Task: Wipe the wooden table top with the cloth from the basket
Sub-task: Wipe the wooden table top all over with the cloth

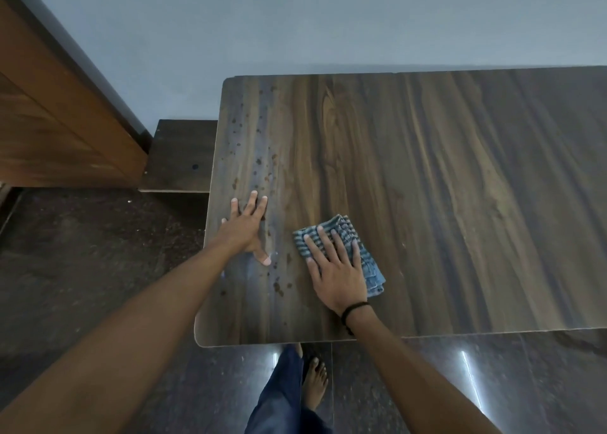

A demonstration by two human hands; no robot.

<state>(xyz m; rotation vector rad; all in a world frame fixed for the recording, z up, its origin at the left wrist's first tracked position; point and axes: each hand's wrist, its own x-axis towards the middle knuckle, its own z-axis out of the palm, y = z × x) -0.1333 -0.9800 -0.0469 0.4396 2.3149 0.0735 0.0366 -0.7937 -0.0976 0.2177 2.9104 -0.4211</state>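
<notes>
The dark wooden table top (pixel 427 187) fills the right and middle of the view. A folded blue-and-grey striped cloth (pixel 345 233) lies on it near the front left. My right hand (pixel 335 269) presses flat on the cloth with straight, spread fingers. My left hand (pixel 246 226) rests flat on the bare wood by the table's left edge, fingers spread. Dark droplets and spots (pixel 259 164) run in a band along the left part of the top, beyond and beside my left hand. No basket is in view.
A low dark wooden shelf (pixel 180 154) adjoins the table's left side. A brown wooden cabinet (pixel 56 121) stands at the far left. A plain wall (pixel 328 23) runs behind the table. My bare foot (pixel 315 384) and trouser leg stand on the dark glossy floor below the front edge.
</notes>
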